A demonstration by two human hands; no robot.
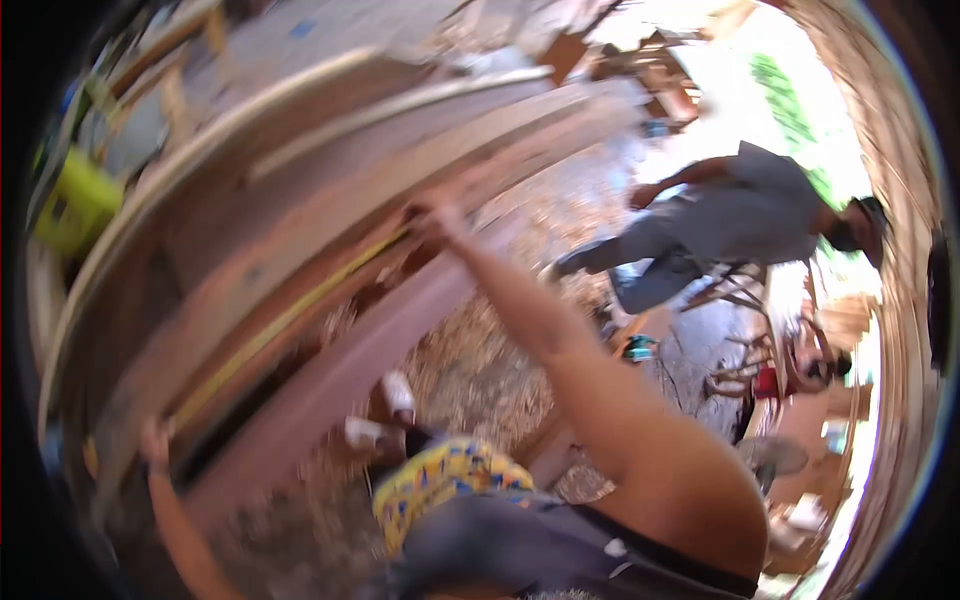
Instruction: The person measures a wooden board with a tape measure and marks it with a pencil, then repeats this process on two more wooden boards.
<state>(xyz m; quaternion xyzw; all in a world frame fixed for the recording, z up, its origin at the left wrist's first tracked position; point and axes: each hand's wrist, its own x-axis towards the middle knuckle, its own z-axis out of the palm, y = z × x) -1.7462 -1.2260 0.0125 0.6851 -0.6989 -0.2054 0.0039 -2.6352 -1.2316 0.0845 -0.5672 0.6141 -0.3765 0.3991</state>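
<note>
A yellow measuring tape (290, 315) is stretched along a long wooden board, running between my two hands. My right hand (437, 225), arm outstretched, is closed around the tape's far end, by something dark that is too blurred to make out. At the near end, at lower left, my left hand (155, 440) holds the tape with its fingers closed, though motion smears them. The reddish-brown board (330, 270) under the tape lies beside other long planks. A smooth purplish-brown plank (330, 400) lies on the side nearer my body.
Wood shavings (490, 375) cover the floor around my feet. A person in grey (720, 220) stands beyond my right arm, and another person (800, 365) is farther back near wooden furniture. A yellow-green container (80, 203) is at the far left. A pale curved board edge (200, 150) borders the planks.
</note>
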